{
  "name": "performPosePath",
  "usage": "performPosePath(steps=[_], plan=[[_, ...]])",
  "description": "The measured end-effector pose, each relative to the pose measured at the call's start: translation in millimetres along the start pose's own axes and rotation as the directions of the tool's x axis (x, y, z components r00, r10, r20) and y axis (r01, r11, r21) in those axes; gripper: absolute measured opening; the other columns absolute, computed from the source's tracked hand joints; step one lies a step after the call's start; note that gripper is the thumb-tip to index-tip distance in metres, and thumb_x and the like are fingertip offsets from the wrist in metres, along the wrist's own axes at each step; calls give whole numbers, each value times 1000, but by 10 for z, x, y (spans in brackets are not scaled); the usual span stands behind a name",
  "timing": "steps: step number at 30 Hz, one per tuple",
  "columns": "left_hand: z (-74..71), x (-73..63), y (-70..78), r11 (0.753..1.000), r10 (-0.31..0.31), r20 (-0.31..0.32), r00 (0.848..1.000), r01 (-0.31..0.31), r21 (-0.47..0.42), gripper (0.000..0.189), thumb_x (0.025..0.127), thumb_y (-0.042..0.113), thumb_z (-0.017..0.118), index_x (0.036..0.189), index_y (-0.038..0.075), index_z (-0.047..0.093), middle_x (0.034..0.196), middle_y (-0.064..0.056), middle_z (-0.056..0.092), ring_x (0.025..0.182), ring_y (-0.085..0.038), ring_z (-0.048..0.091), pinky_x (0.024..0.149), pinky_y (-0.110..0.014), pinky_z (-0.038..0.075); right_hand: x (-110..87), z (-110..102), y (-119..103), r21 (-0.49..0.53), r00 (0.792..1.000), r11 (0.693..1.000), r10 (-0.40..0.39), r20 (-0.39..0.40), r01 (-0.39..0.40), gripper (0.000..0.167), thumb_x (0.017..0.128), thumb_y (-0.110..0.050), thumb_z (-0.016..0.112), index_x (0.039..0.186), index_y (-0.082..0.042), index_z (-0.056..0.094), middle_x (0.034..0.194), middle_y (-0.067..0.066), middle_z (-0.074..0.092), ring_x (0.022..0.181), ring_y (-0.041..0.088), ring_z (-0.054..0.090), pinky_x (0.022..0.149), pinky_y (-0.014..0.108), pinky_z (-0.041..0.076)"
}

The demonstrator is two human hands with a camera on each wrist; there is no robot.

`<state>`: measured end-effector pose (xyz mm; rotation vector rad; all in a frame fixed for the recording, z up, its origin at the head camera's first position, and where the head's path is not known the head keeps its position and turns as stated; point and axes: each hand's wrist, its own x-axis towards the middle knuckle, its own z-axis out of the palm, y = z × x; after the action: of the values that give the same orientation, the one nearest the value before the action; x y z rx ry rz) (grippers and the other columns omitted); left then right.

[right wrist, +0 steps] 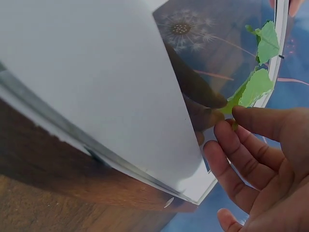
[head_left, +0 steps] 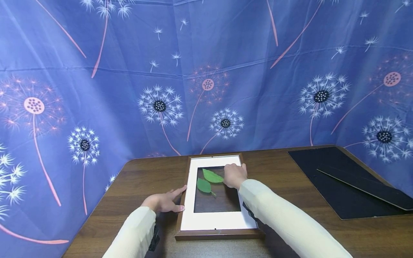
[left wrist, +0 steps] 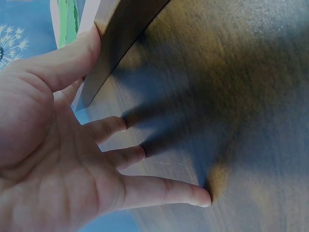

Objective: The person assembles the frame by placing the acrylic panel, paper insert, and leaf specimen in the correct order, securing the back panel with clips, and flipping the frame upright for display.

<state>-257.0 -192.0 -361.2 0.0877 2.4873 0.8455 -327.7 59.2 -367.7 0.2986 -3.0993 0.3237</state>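
A brown wooden picture frame (head_left: pixel 219 234) lies face up on the table, with a white mat (head_left: pixel 219 221) around its glossy see-through centre. Two green leaves lie on that centre: an upper leaf (head_left: pixel 212 175) and a lower leaf (head_left: pixel 203 185) with a short stem. My right hand (head_left: pixel 235 175) pinches the stem end of the upper leaf between thumb and fingertips, as the right wrist view shows at the leaf (right wrist: pixel 256 89). At the frame's left side, my left hand (head_left: pixel 166 201) spreads its fingers; the thumb touches the frame edge and other fingertips rest on the table.
On the right of the wooden table (head_left: pixel 284 200) lies a black backing board (head_left: pixel 316 175), with a narrower black piece (head_left: pixel 364 186) across it. A blue dandelion-print cloth (head_left: pixel 129 89) hangs behind the table and along its sides.
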Motion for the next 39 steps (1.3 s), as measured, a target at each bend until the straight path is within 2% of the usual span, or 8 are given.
performPosePath(steps=[11,18,25,28,30,32,35,39], plan=[[-2,18,-47,1000,-4,27,1000,4,-20,79,97,15,69,163,16,24,164,-33,8,150,-54,5,113,-71,17,-31,1,-14,29,1000,1000,-7,-16,8,31,84,-4,74,62,-12,54,70,2,60,72,19,56,85,46,38],[10,24,-23,1000,2,16,1000,-2,-1,80,96,14,70,162,15,25,163,-33,10,149,-54,6,114,-71,16,-28,-35,40,55,1000,998,14,19,-15,33,84,-22,82,64,-13,58,70,1,60,74,19,57,88,47,35],[32,114,-106,1000,20,16,1000,-20,4,83,95,16,73,162,16,25,163,-34,11,149,-55,6,113,-72,16,-93,-206,119,201,999,980,3,33,-9,37,89,-25,79,58,-12,63,57,-4,55,63,17,52,94,53,36],[37,199,-190,1000,30,16,999,-30,9,84,93,19,74,163,17,26,163,-32,12,150,-54,7,113,-72,16,-117,-293,160,283,999,959,-11,48,-3,33,90,-23,77,63,-7,68,53,-6,49,55,12,42,80,42,45],[36,203,-199,999,33,18,999,-33,7,84,94,19,74,163,17,26,164,-32,12,150,-53,7,113,-71,16,-124,-339,198,341,998,940,-24,52,5,27,89,-21,77,68,-5,71,57,-5,52,55,11,39,69,35,46],[32,169,-168,999,29,19,999,-29,19,83,95,20,73,163,17,25,164,-32,12,150,-53,7,114,-70,17,-137,-393,240,388,998,921,-33,57,8,18,88,-20,78,79,-4,75,72,-1,63,61,12,46,60,30,43],[21,93,-101,999,27,22,999,-28,32,81,96,19,72,162,15,25,163,-34,13,149,-54,9,114,-69,17,-175,-469,302,463,997,886,-27,68,-8,14,87,-18,78,91,-5,76,100,8,71,79,18,62,71,34,52],[-3,19,-42,999,31,21,999,-31,31,80,96,16,72,162,12,26,161,-37,13,148,-56,9,114,-70,17,-237,-566,385,535,995,844,-19,95,-35,17,89,-17,77,98,-3,74,108,14,70,87,26,69,78,40,56]])
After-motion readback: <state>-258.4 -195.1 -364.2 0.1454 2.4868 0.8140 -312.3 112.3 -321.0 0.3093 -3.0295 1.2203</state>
